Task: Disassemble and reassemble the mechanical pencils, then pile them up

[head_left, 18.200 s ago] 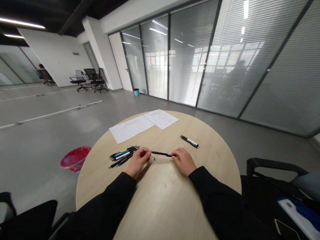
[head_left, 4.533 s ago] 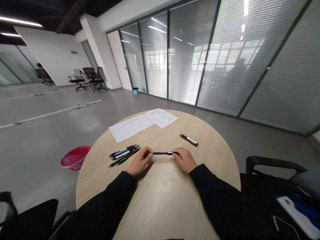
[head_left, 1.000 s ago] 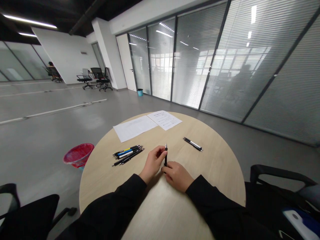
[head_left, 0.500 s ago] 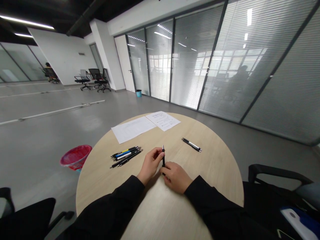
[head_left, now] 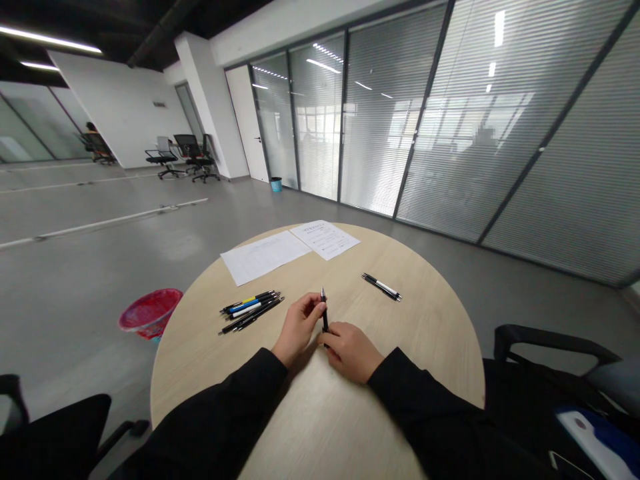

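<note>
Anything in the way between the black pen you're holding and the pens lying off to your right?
Nothing visible: from the black pen, held by the left hand and right hand, only the wood tabletop runs to those pens.

On the round pale-wood desk (head_left: 415, 347), the person's left hand (head_left: 297, 328) sits just beside a loose bunch of slim black, blue and white pens (head_left: 250, 312), which stand in the way of any pass to that side. The right hand (head_left: 351, 351) has far more room: it could sweep out over the wood to a pair of black-and-white pens (head_left: 381, 287), well apart. Beyond, two flat white paper sheets (head_left: 265, 257) lie low enough to slide across. A slim black pen (head_left: 325, 317) stands upright between the hands.
</note>
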